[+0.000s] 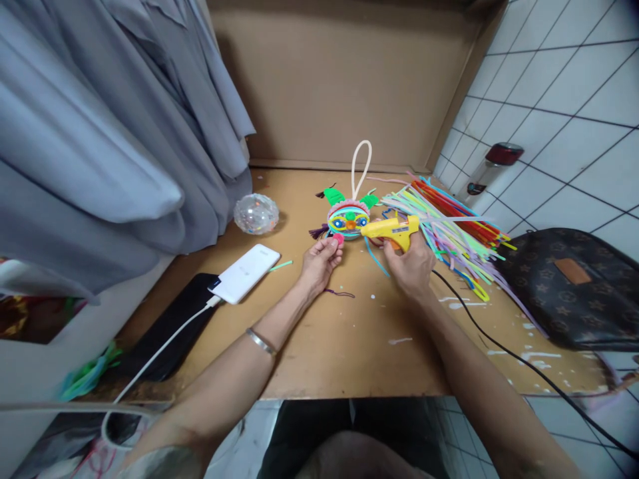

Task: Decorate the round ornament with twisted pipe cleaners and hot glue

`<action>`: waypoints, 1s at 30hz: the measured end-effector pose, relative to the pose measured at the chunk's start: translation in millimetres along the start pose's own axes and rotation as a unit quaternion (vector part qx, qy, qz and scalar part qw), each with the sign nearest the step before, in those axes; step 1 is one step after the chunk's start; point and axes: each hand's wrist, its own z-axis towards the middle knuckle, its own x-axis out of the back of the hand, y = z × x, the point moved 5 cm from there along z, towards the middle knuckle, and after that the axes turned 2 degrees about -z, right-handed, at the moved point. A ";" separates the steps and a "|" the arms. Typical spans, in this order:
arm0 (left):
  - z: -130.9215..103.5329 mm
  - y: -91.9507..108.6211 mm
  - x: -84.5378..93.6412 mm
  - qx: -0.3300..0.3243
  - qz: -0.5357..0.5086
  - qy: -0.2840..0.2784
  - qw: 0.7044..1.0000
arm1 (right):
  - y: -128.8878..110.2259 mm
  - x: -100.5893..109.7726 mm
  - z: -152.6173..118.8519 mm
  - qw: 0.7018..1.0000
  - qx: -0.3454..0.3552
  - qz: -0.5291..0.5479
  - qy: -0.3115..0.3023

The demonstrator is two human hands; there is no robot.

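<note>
Pinched in the fingertips of my left hand (pixel 321 264) is a small pink-red piece (pixel 338 239), its exact kind too small to make out. My right hand (pixel 413 263) grips a yellow glue gun (pixel 392 230), whose nozzle points left toward the pink piece. Just behind both hands lies a colourful animal-face craft (pixel 351 216) with green ears, blue eyes, an orange nose and dark tassels at its side. A white loop (pixel 361 163) rises from its top. A blue pipe cleaner (pixel 378 258) sticks out below the nozzle.
Several pipe cleaners (pixel 449 229) are heaped at the right, near a brown patterned bag (pixel 574 286). A clear ball (pixel 256 213) and a white power bank (pixel 247 273) with a cable stand left. The black cord (pixel 479 327) runs off right. Grey curtain (pixel 124 133) hangs left.
</note>
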 end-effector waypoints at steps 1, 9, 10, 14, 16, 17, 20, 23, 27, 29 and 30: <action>-0.2 -0.2 -0.2 0.002 -0.002 0.000 1.000 | 0.4 -1.5 -0.9 1.000 0.007 0.000 0.003; -1.1 -0.1 -1.1 0.008 -0.005 -0.005 1.000 | 0.6 -6.0 -2.9 0.999 0.033 -0.010 -0.003; -0.8 -0.3 -0.8 0.006 -0.002 -0.008 1.000 | -0.2 -6.2 -3.4 0.999 0.038 -0.008 -0.003; 1.1 -1.8 1.1 0.003 -0.002 -0.010 1.000 | -1.6 -7.4 -4.6 0.998 0.057 0.008 0.000; 1.7 -2.7 1.7 0.008 -0.008 -0.007 1.000 | -1.1 -8.6 -4.9 0.998 0.061 0.014 -0.002; 1.7 -2.8 1.6 0.010 -0.010 -0.006 1.000 | -0.7 -9.3 -4.9 0.998 0.061 0.014 -0.005; 0.4 -2.4 -0.1 0.019 -0.019 -0.004 1.000 | 1.0 -10.9 -5.0 0.998 0.055 0.010 -0.011; -1.4 -2.1 -1.9 0.031 -0.032 -0.001 0.999 | 1.4 -11.8 -5.1 0.998 0.053 0.010 -0.016; -1.5 -2.8 -1.9 0.034 -0.035 -0.006 0.999 | 1.4 -11.6 -5.4 0.999 0.051 0.013 -0.013; -0.7 -3.5 -0.9 0.032 -0.032 -0.010 0.999 | 1.0 -11.3 -5.5 0.998 0.052 0.015 -0.012; -0.3 -3.8 -0.4 0.032 -0.032 -0.011 0.999 | 0.7 -11.1 -5.4 0.998 0.053 0.015 -0.013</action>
